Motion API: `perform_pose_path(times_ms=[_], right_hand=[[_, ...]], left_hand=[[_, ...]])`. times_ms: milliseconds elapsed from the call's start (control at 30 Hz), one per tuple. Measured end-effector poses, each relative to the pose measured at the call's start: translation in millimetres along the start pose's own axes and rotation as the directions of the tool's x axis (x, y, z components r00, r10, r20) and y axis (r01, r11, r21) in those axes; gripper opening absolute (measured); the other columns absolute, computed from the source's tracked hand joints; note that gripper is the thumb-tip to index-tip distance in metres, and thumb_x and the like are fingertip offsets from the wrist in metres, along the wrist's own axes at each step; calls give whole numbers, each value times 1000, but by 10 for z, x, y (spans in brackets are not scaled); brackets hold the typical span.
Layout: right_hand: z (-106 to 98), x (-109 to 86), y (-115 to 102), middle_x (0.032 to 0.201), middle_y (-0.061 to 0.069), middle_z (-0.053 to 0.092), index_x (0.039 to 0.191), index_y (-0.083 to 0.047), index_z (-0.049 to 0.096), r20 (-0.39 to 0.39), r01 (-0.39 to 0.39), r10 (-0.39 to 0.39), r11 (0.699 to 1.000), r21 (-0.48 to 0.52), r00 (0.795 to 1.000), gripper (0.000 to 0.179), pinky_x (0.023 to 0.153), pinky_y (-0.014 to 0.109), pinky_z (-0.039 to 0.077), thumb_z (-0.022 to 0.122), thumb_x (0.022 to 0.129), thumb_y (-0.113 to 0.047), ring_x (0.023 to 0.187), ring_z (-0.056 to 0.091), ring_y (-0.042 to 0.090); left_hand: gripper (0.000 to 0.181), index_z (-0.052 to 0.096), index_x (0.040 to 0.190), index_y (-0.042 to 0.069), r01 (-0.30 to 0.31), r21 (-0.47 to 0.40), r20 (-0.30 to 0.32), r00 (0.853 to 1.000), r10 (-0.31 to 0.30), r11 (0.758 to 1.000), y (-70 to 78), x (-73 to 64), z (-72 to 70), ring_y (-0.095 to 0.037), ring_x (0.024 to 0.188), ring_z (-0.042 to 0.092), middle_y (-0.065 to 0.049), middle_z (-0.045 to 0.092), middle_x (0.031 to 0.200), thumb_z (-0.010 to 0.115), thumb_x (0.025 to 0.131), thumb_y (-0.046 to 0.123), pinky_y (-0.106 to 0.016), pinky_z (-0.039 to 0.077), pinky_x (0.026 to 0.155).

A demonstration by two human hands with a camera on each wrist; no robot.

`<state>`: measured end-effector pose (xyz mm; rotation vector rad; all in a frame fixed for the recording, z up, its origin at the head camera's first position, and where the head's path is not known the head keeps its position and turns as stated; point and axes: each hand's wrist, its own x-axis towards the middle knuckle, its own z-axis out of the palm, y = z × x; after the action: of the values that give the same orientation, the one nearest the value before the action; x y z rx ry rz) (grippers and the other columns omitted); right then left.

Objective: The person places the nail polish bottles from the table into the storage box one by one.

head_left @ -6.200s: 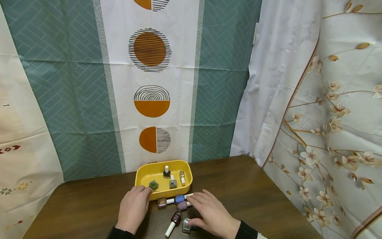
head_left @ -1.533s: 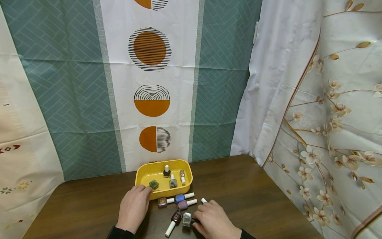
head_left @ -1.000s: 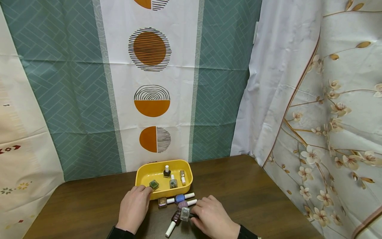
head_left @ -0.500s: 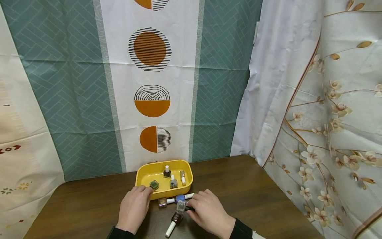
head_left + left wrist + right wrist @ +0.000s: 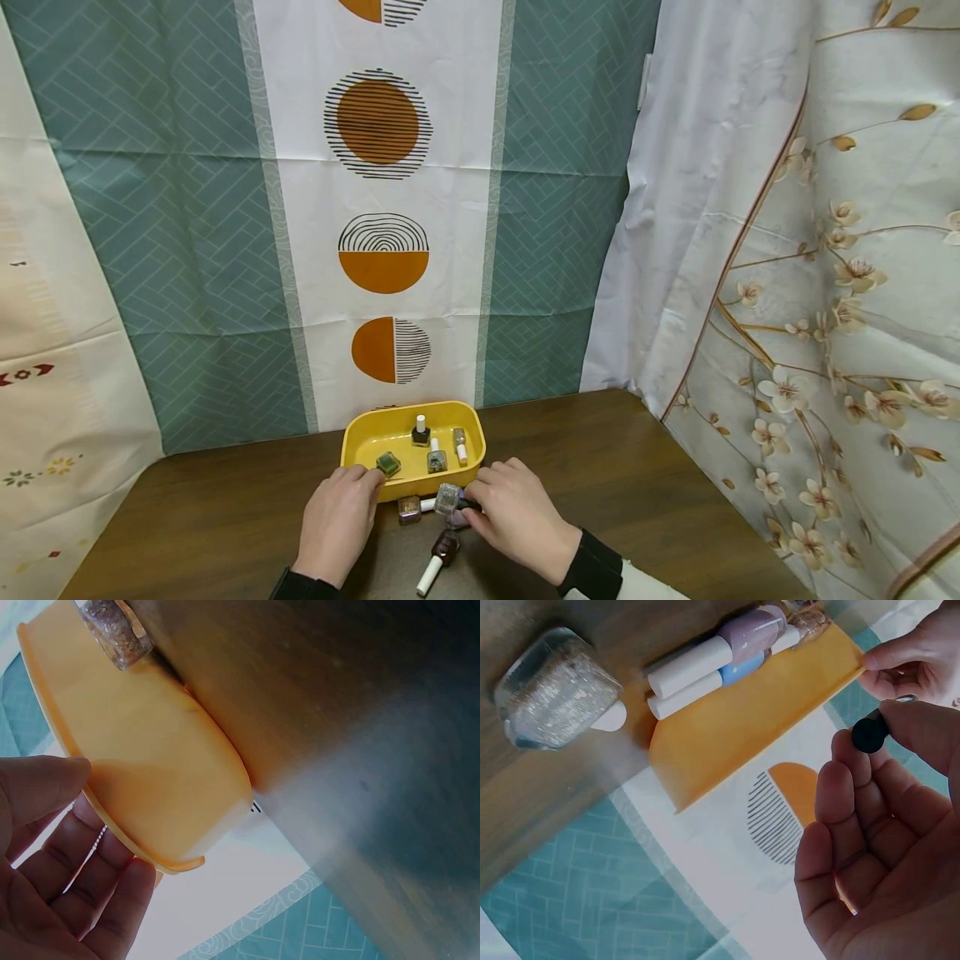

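Note:
My left hand (image 5: pixel 338 523) pinches the front left rim of a yellow tray (image 5: pixel 352 450), thumb on the outer wall in the left wrist view. My right hand (image 5: pixel 517 515) holds a clear nail polish bottle with silver glitter (image 5: pixel 447 498) by its black cap (image 5: pixel 869 735). It is tilted over the bottles lying before the tray's front wall. Beneath it lie a gold-brown glitter bottle (image 5: pixel 409 510), a purple bottle (image 5: pixel 754 634) and a blue bottle (image 5: pixel 742 669), the blue one mostly hidden in the head view. A dark maroon bottle (image 5: pixel 446 547) with a white cap lies nearer me.
Inside the tray are a green bottle (image 5: pixel 387 464), a black bottle (image 5: pixel 421 435), a grey glitter bottle (image 5: pixel 437 461) and a slim gold one (image 5: pixel 460 442). Another silver glitter bottle (image 5: pixel 559 694) lies close to the right wrist camera. Patterned curtains (image 5: pixel 555 250) hang behind the table.
My right hand has taken the silver glitter bottle by its black cap, lifted it and carried it left and away from me toward the tray. The left hand stays on the rim.

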<state>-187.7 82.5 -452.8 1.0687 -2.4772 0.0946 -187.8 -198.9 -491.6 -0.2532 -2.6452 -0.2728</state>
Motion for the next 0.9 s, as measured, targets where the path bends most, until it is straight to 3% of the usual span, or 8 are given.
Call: perform_pose_path(times_ms=[267, 567, 900], right_hand=[[8, 146, 8, 99, -11, 76, 106, -22, 83, -9, -16, 16, 1000, 8, 1000, 15, 79, 28, 49, 87, 98, -35, 88, 65, 9], [30, 333, 21, 87, -10, 71, 95, -21, 80, -44, -17, 15, 999, -41, 999, 18, 76, 28, 48, 87, 97, -38, 82, 63, 10], [94, 497, 73, 93, -10, 75, 98, -21, 82, 6, -44, 44, 997, -64, 999, 20, 77, 28, 47, 84, 100, -41, 85, 66, 10]], left_hand=[[13, 82, 99, 12, -2, 3, -9, 1000, 2, 1000, 3, 5, -3, -23, 82, 62, -1, 68, 86, 92, 91, 10, -44, 58, 78], [12, 81, 97, 12, -20, -11, -40, 999, 20, 1000, 10, -4, -5, -23, 82, 63, 0, 67, 84, 91, 92, 8, -44, 57, 75], [12, 80, 96, 12, -23, -20, -54, 998, 22, 1000, 0, -14, 11, -23, 81, 62, 0, 67, 83, 91, 91, 7, -43, 55, 72]])
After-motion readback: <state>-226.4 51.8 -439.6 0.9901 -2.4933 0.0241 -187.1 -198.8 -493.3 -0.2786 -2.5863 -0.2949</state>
